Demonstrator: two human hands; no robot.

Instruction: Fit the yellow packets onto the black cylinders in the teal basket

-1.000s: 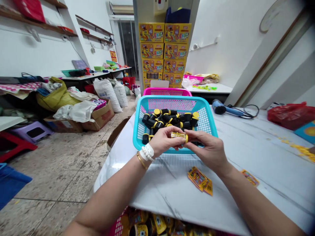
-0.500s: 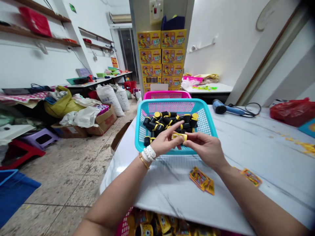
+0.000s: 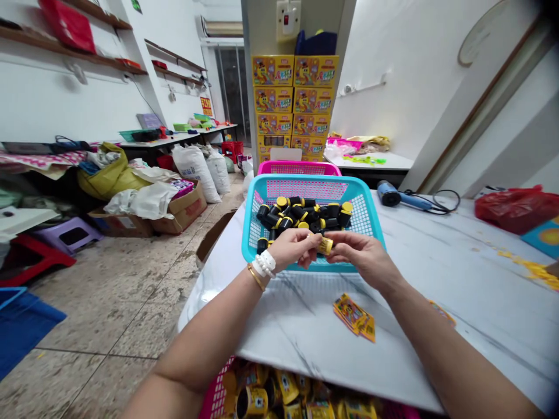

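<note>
- Two bare hands work over the near side of one turquoise basket (image 3: 312, 179), on a white, grey-veined table (image 3: 283, 326)
- One small yellow-labelled cylinder (image 3: 325, 245) is between them, just above the basket's near rim
- The left hand (image 3: 293, 247) has its fingers curled in, pinching the cylinder's left end between thumb and fingers
- The right hand (image 3: 364, 256) has thumb and fingertips drawn together at the cylinder's right end; how firmly they press, I cannot tell
- One gold bangle (image 3: 256, 277) and one string of white beads (image 3: 265, 263) circle the left wrist
- Black cylinders with yellow caps (image 3: 286, 223) lie jumbled in the turquoise basket, over a dozen, overlapping too much for an exact count
- At least two printed cards (image 3: 354, 317) lie fanned in one pile on the table near the right forearm, and one more card (image 3: 444, 312) shows beyond it, partly hidden
- Two pink baskets show: one upper pink basket (image 3: 301, 169) behind the turquoise one, one lower pink basket (image 3: 213, 398) below the table edge, holding several yellow-labelled jars (image 3: 253, 401)
- One blue corded power tool (image 3: 414, 201) and one red plastic bag (image 3: 517, 208) rest farther right
- Yellow printed cartons (image 3: 273, 71) stand stacked in two columns, at least four rows high
</note>
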